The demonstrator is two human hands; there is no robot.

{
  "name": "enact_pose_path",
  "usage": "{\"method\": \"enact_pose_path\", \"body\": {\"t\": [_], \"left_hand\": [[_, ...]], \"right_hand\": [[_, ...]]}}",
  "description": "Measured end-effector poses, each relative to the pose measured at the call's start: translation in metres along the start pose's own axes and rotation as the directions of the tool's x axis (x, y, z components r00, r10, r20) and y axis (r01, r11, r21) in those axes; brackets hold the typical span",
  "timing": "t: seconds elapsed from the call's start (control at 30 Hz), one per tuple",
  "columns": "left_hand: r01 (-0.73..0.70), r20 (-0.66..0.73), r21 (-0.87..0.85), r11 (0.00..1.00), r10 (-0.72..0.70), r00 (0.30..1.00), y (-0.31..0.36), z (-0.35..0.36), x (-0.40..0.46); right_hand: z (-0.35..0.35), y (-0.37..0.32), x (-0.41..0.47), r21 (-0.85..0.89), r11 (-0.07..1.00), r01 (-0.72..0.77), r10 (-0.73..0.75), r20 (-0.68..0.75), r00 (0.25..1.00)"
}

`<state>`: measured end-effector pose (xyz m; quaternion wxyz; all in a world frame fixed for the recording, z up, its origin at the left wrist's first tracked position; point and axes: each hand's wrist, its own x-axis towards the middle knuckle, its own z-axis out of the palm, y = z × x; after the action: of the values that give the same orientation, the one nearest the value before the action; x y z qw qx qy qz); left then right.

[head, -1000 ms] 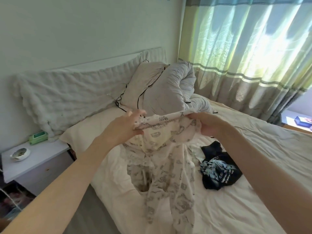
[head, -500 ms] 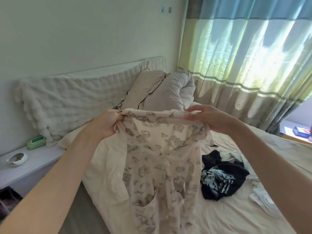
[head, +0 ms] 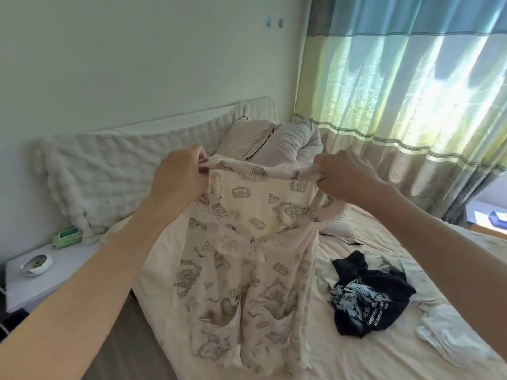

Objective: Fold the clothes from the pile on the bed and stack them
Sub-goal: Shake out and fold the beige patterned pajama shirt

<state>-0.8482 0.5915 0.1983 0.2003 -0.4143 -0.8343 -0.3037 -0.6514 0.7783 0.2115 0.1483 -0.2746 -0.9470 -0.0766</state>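
Note:
A cream garment with a grey printed pattern (head: 255, 242) hangs in the air in front of me, over the near edge of the bed (head: 384, 338). My left hand (head: 178, 176) grips its top edge at the left corner. My right hand (head: 340, 176) grips the top edge at the right corner, and the edge is stretched between them. The cloth hangs down with two pockets near the bottom. A crumpled black shirt with a pale print (head: 367, 294) lies on the bed to the right. A white garment (head: 450, 335) lies beyond it at the right edge.
Pillows (head: 274, 138) and a fluffy white blanket (head: 115, 171) lie at the head of the bed. A white nightstand (head: 60, 264) at the left holds a green pack (head: 67, 235) and a small bowl (head: 35, 264). Striped curtains (head: 411, 105) hang on the right.
Both hands have lifted the cream garment higher and pulled apart, so its top edge is now spread wide and the cloth hangs open instead of bunched.

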Motion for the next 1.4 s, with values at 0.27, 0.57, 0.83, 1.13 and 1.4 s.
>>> {"method": "enact_pose_path", "body": {"t": [0.27,0.57,0.83,1.13,1.4], "left_hand": [[0.300,0.398,-0.464,0.834,-0.106,0.911,-0.019,0.000,0.002],[0.271,0.476,-0.605,0.748,0.068,0.877,-0.017,-0.007,0.000],[-0.014,0.169,-0.507,0.862,0.116,0.979,-0.012,-0.020,0.009],[0.362,0.425,-0.551,0.752,-0.120,0.897,-0.013,-0.001,-0.019],[0.136,0.399,-0.440,0.888,0.058,0.915,-0.026,0.001,-0.054]], "right_hand": [[0.013,0.033,0.008,0.644,0.716,-0.270,0.128,0.259,0.957],[0.021,0.036,0.001,0.913,0.285,-0.291,-0.046,0.316,0.948],[0.004,0.029,0.003,0.979,0.143,-0.146,0.160,0.123,0.979],[0.030,0.040,-0.026,0.847,0.285,-0.449,0.024,0.462,0.886],[0.060,0.046,-0.047,0.890,0.087,-0.447,-0.077,0.454,0.888]]}}
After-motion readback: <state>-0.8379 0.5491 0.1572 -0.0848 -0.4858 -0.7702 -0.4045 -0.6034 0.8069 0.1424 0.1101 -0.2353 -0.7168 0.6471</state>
